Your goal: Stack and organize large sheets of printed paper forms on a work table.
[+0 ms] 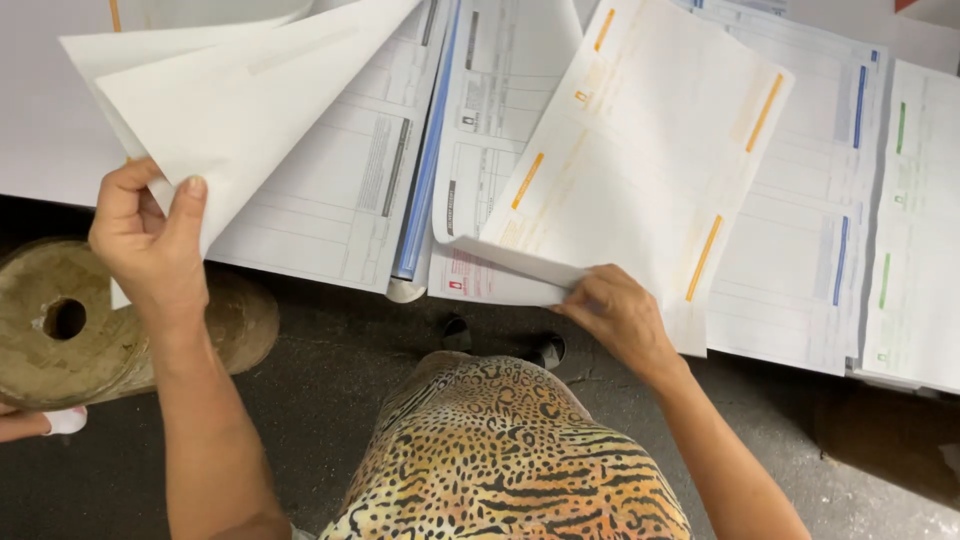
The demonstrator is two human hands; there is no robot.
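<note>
Head view: the left hand (150, 240) pinches two lifted white sheets (240, 110) by their lower corner. The right hand (620, 315) is closed on the near edge of one orange-striped form (650, 150), curling it up off its stack. Beyond the right grip lie a blue-striped stack (810, 260) and a green-striped stack (915, 230), untouched; gathering looks partway done.

counter (40, 130): white top | on it: overlapping printed forms — grey-lined sheet (330, 200), blue-barred sheet (810, 260), green-marked sheet (915, 240) at far right | blue folder edge (425, 170) between sheets
</note>
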